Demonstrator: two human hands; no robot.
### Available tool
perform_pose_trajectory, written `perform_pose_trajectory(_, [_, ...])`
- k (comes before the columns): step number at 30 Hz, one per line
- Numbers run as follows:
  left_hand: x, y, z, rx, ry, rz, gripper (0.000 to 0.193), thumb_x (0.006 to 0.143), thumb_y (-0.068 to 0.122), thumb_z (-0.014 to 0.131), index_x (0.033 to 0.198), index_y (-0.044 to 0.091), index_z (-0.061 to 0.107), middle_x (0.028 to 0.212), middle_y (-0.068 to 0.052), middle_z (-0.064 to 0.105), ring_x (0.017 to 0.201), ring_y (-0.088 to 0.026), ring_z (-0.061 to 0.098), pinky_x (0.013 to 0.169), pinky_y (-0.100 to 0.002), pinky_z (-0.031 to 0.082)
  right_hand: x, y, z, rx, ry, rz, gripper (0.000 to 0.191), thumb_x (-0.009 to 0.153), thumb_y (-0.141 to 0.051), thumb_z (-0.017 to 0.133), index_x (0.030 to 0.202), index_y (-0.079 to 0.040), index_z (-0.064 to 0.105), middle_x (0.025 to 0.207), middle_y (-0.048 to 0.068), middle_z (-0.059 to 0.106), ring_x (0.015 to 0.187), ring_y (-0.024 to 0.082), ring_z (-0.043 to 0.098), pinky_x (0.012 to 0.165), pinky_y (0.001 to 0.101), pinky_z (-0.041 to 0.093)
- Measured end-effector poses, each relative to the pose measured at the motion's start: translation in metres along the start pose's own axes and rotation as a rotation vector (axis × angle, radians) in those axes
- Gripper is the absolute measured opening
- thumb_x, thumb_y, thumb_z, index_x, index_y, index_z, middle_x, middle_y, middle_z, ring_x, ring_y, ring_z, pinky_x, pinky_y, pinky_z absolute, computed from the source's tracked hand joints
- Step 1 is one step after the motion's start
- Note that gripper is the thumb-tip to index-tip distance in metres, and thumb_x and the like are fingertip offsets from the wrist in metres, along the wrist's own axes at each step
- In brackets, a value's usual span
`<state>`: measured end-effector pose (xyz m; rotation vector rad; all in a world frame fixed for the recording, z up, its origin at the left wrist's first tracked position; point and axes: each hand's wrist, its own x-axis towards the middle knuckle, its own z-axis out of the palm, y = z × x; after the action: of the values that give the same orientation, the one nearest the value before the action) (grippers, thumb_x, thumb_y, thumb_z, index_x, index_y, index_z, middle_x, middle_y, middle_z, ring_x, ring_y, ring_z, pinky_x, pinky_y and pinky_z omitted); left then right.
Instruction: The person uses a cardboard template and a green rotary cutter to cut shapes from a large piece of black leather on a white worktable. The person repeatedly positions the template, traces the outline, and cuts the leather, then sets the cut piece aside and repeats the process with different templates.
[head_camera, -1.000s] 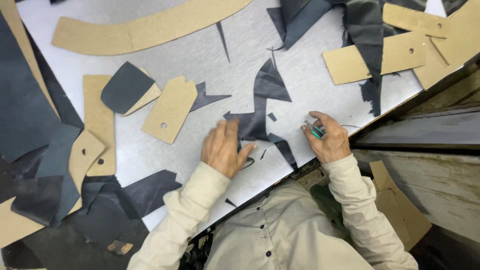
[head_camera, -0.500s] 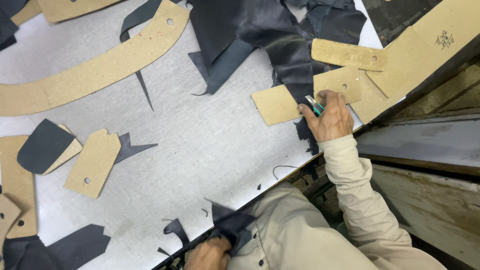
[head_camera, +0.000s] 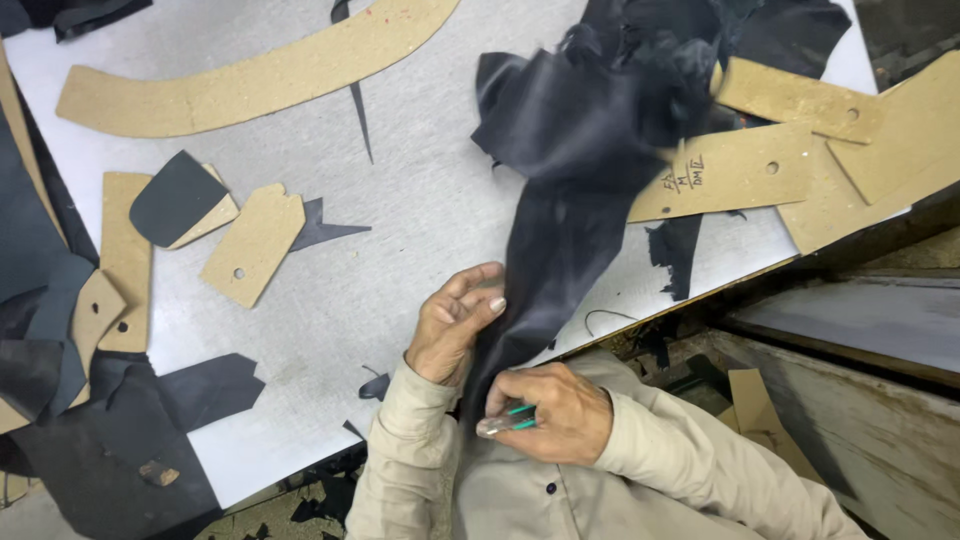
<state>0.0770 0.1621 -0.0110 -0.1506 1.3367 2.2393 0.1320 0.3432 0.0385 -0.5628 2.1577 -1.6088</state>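
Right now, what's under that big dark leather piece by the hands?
The dark leather piece overlaps a tan card template and the grey table. The left hand touches its lower strip. Anything beneath its bunched top is hidden.

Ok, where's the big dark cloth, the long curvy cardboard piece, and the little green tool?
dark cloth (head_camera: 570, 200): head view, on its wide middle part.
curved cardboard piece (head_camera: 250, 80): head view, on the middle of the arc.
green tool (head_camera: 512, 420): head view, on the part sticking out of the right hand (head_camera: 560, 415).

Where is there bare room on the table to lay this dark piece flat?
The widest bare patch of table lies between the long curved cardboard strip, the small holed cardboard tag and the dark sheet the left hand touches. The right end under stacked cardboard patterns and the left edge are crowded.
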Motion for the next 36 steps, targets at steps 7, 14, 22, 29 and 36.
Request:
perform_pose_trajectory(7, [-0.070, 0.048, -0.090, 0.266, 0.227, -0.108, 0.025, 0.095, 0.010, 0.065, 0.116, -0.002, 0.071, 0.096, -0.013, 0.077, 0.084, -0.017, 0.072, 0.082, -0.030, 0.060, -0.005, 0.018, -0.031, -0.577, 0.474, -0.207, 0.051, 0.079, -0.014, 0.081, 0.124, 0.001, 0.062, 0.122, 0.021, 0.067, 0.099, 0.035, 0.073, 0.073, 0.0358, 0.061])
perform_pose_trajectory(14, [-0.089, 0.053, -0.131, 0.809, 0.306, -0.162, 0.039, 0.081, 0.020, 0.082, 0.113, 0.002, 0.069, 0.084, -0.008, 0.073, 0.075, -0.013, 0.069, 0.070, -0.028, 0.056, -0.006, 0.047, 0.009, -0.726, 0.698, 0.218, 0.066, 0.078, -0.028, 0.089, 0.125, 0.005, 0.058, 0.120, 0.024, 0.062, 0.095, 0.040, 0.068, 0.078, 0.0439, 0.056])
perform_pose_trajectory(22, [-0.102, 0.066, -0.151, 0.990, 0.182, -0.023, 0.026, 0.090, 0.022, 0.079, 0.101, 0.000, 0.070, 0.082, -0.004, 0.069, 0.070, -0.011, 0.055, 0.064, -0.029, 0.048, -0.029, 0.072, -0.001, -0.377, 0.491, 0.458, 0.025, 0.084, -0.020, 0.083, 0.090, 0.003, 0.072, 0.080, 0.009, 0.069, 0.070, 0.025, 0.062, 0.064, 0.0366, 0.050])
perform_pose_trajectory(29, [-0.132, 0.125, -0.137, 0.492, 0.084, 0.091, 0.020, 0.094, 0.001, 0.076, 0.089, 0.002, 0.057, 0.070, -0.008, 0.062, 0.057, -0.010, 0.052, 0.051, -0.025, 0.044, -0.067, 0.023, -0.076, 0.251, 0.390, 0.271, 0.021, 0.085, -0.011, 0.083, 0.080, -0.003, 0.064, 0.060, 0.003, 0.060, 0.052, 0.008, 0.050, 0.051, 0.0251, 0.041])
perform_pose_trajectory(36, [-0.049, 0.244, -0.082, 0.599, 0.051, 0.770, 0.019, 0.111, -0.009, 0.070, 0.119, -0.002, 0.055, 0.113, -0.010, 0.065, 0.104, -0.019, 0.064, 0.099, -0.029, 0.051, 0.057, -0.040, -0.181, -0.065, 0.513, 0.209, 0.021, 0.088, -0.014, 0.080, 0.091, -0.003, 0.062, 0.066, 0.006, 0.061, 0.057, 0.013, 0.055, 0.053, 0.0261, 0.045])
